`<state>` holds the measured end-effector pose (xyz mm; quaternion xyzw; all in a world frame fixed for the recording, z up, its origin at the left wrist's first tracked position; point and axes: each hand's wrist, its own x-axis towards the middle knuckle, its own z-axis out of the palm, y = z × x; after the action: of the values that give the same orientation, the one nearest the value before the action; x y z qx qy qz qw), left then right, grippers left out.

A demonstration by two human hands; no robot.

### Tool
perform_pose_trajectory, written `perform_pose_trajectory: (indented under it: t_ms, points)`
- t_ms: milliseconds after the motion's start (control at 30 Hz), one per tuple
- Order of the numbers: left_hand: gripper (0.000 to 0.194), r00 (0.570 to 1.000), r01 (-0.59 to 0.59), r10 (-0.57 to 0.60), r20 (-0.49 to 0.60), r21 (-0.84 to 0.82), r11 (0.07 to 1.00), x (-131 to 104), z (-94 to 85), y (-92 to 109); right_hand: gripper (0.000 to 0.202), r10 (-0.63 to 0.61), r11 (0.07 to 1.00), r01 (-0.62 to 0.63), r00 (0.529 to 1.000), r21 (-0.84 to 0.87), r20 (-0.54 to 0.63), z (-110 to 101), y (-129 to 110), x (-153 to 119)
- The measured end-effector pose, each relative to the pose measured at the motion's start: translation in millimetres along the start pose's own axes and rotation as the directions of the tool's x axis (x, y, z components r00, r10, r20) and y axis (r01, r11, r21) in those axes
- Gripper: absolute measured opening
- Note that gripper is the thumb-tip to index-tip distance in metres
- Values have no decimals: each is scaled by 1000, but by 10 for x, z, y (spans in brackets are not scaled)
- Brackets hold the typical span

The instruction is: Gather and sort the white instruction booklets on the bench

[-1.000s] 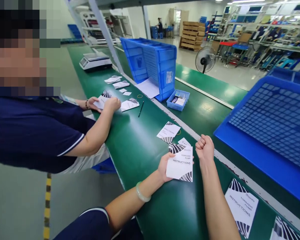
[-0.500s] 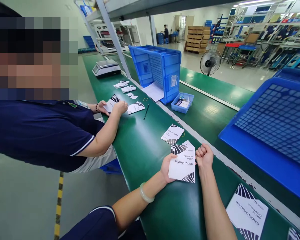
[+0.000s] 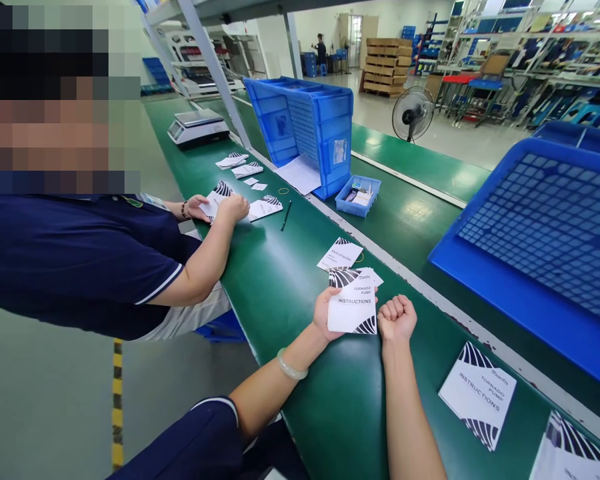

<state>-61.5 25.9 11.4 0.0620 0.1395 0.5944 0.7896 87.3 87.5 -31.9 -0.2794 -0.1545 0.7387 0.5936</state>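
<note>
My left hand [image 3: 326, 313] is closed around the left edge of a white instruction booklet [image 3: 353, 305] with black striped corners, holding it above the green worktop. Curled into a fist, my right hand [image 3: 398, 319] is beside the booklet's right edge; whatever its fingers may hold is hidden. Just behind the held booklet, small white papers [image 3: 375, 277] show in part. A similar booklet [image 3: 341, 253] lies beyond it on the worktop. To the right lie another instruction booklet [image 3: 479, 393] and a partly visible booklet [image 3: 570, 453].
A co-worker [image 3: 80, 260] at the left handles a booklet [image 3: 215, 200]. Along the green worktop [image 3: 260, 280] are a pen [image 3: 286, 216], a scale [image 3: 199, 128] and more booklets. Blue crates [image 3: 325, 133], a small blue tray [image 3: 359, 200] and a large blue bin [image 3: 540, 267] stand farther back.
My right fist has slid down along the booklet's right edge, nearer to me. The left hand still holds the booklet. The whole view has shifted slightly.
</note>
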Motion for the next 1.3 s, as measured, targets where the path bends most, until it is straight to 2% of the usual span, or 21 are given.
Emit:
perform_pose_trajectory:
  t_ms: [100, 533, 733, 900, 1033, 1200, 1300]
  points:
    - [62, 1000, -23, 23, -7, 11, 1000, -2, -6, 10, 42, -1, 1000, 1, 1000, 0, -12, -11, 31, -9]
    - [65, 1000, 13, -13, -1, 8, 1000, 12, -32, -6, 45, 23, 998, -23, 1000, -66, -8, -18, 67, -23]
    - [60, 998, 26, -25, 59, -10, 1000, 25, -54, -23, 50, 42, 996, -40, 999, -83, 25, 12, 45, -31]
    - [60, 995, 74, -73, 71, -15, 997, 44, -103, -57, 51, 75, 991, -74, 997, -113, 6, 59, 129, -39]
    - [60, 991, 126, -125, 45, -30, 992, 28, -131, -111, 55, 111, 983, -117, 993, -140, -46, 59, 132, -177]
    - [64, 983, 160, -157, 99, -22, 987, 37, -92, -130, 51, 137, 978, -142, 990, -150, -41, -54, -68, -500]
    - [65, 979, 157, -155, 132, -8, 988, 55, -61, -144, 48, 136, 972, -144, 989, -185, -55, -197, -192, -635]
